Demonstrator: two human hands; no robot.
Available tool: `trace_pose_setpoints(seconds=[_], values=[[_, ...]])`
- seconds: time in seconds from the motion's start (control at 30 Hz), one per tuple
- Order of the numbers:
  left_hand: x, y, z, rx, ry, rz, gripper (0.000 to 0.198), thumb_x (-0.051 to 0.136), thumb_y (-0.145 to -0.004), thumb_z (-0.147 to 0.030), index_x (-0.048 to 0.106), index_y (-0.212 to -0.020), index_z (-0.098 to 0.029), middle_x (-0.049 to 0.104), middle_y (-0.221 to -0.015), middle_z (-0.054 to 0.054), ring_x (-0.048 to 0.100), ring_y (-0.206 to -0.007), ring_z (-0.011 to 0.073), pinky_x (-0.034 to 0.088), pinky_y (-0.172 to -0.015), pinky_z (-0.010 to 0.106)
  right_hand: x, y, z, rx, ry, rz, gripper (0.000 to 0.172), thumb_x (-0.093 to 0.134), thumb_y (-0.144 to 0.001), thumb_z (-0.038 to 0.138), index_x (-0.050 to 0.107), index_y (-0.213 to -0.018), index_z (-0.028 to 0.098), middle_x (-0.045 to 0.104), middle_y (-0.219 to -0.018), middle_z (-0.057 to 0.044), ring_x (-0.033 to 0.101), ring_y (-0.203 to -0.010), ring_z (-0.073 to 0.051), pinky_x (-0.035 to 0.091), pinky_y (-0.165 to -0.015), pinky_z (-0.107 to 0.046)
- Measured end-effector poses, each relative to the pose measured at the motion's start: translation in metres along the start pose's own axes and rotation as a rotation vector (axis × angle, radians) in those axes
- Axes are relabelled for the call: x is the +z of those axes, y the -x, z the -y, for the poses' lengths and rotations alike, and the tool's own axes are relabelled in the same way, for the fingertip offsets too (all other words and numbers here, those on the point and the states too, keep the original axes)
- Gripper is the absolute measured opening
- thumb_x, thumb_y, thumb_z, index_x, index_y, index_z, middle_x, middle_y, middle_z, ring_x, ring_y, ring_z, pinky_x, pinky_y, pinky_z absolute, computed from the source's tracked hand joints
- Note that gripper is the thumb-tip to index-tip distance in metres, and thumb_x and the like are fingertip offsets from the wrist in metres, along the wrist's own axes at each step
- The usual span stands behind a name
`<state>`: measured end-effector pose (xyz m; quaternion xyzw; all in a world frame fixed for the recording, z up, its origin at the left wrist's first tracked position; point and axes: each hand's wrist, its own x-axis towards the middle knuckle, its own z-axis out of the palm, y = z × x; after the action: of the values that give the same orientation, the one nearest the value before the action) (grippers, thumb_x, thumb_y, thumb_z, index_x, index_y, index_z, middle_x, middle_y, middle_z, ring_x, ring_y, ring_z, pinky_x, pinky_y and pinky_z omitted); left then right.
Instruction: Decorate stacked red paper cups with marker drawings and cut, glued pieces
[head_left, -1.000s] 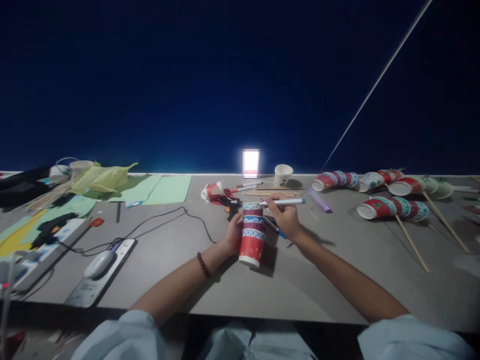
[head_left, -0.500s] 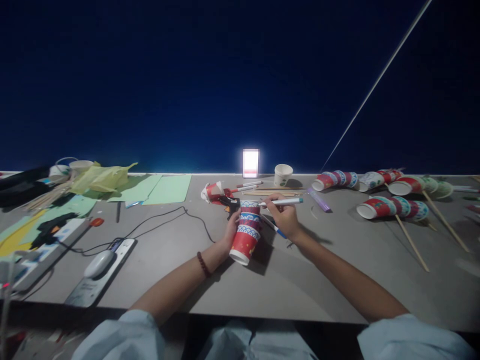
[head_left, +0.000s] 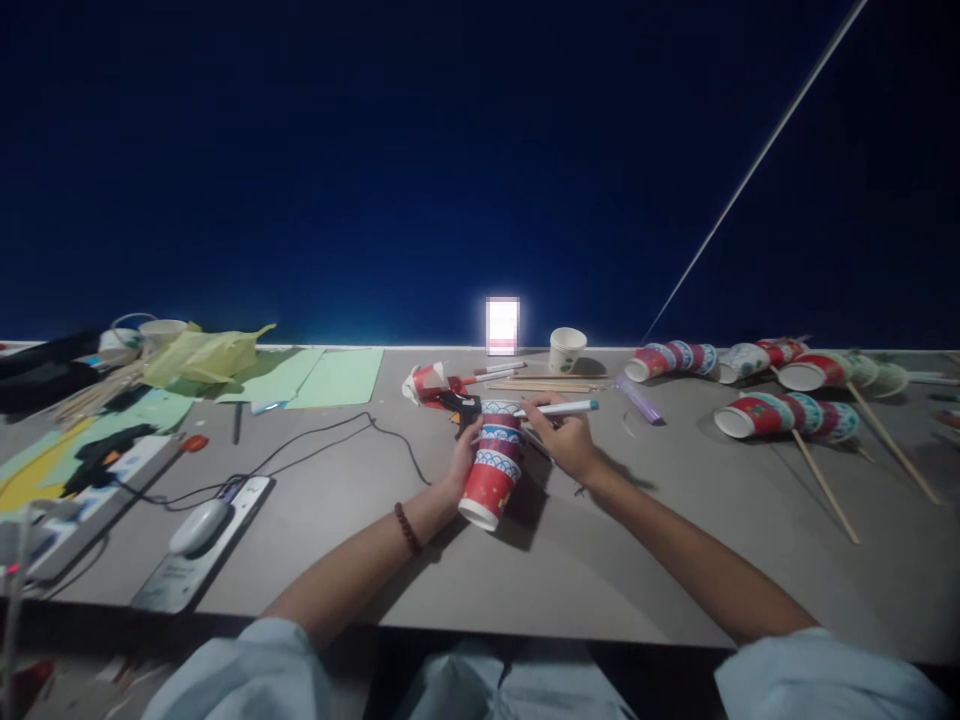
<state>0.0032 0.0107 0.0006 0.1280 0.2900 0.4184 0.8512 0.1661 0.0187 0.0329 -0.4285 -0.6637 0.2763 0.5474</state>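
Observation:
My left hand (head_left: pixel 466 455) is wrapped round the left side of a chain of joined paper cups (head_left: pixel 491 485), patterned in red, blue and white. The chain is tilted, its white base towards me. A marker pen (head_left: pixel 559 408) with a teal end is pinched in my right hand (head_left: pixel 566 440), its tip at the upper right edge of the chain. Under my right hand lies another pen, mostly hidden. Just beyond my left hand is a black tool (head_left: pixel 463 408), perhaps a glue gun, beside a cut red cup piece (head_left: pixel 429 382).
More decorated cup chains (head_left: pixel 787 415), some on sticks, lie at the right. A plain paper cup (head_left: pixel 567 350) stands at the back near wooden sticks (head_left: pixel 551 385) and a purple packet (head_left: pixel 639 400). Leftward are a power strip (head_left: pixel 105 510), a phone (head_left: pixel 176 575), green paper (head_left: pixel 334 378) and a cable.
My right hand and the marker have shifted slightly left and down along the edge of the cup chain. My left hand and the chain stay almost still.

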Motion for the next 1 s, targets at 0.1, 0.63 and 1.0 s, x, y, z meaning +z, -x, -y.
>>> trace_pose_setpoints(seconds=[0.1, 0.63, 1.0], values=[[0.0, 0.0, 0.0, 0.003, -0.003, 0.002, 0.045, 0.043, -0.089, -0.043, 0.061, -0.1, -0.003, 0.07, -0.074, 0.014, 0.068, -0.061, 0.0254, 0.051, -0.06, 0.035, 0.0, 0.0, 0.0, -0.012, 0.003, 0.0, 0.019, 0.057, -0.085, 0.038, 0.061, -0.078, 0.02, 0.066, -0.072, -0.001, 0.061, -0.068, -0.016, 0.048, -0.065, -0.026], [0.011, 0.007, -0.001, -0.009, -0.02, -0.042, 0.048, 0.034, -0.093, -0.043, 0.062, -0.096, -0.004, 0.07, -0.072, 0.014, 0.068, -0.059, 0.0254, 0.052, -0.057, 0.036, 0.001, -0.002, -0.002, -0.028, -0.009, -0.029, 0.018, 0.058, -0.084, 0.036, 0.061, -0.077, 0.019, 0.066, -0.072, -0.002, 0.062, -0.066, -0.016, 0.049, -0.063, -0.027], [0.004, 0.003, 0.001, -0.007, 0.008, -0.013, 0.044, 0.039, -0.091, -0.042, 0.063, -0.086, -0.006, 0.07, -0.07, 0.015, 0.068, -0.059, 0.0238, 0.053, -0.059, 0.033, -0.001, -0.004, 0.003, -0.031, -0.02, -0.08, 0.018, 0.057, -0.085, 0.034, 0.059, -0.075, 0.019, 0.062, -0.067, 0.0, 0.057, -0.056, -0.012, 0.045, -0.052, -0.023]])
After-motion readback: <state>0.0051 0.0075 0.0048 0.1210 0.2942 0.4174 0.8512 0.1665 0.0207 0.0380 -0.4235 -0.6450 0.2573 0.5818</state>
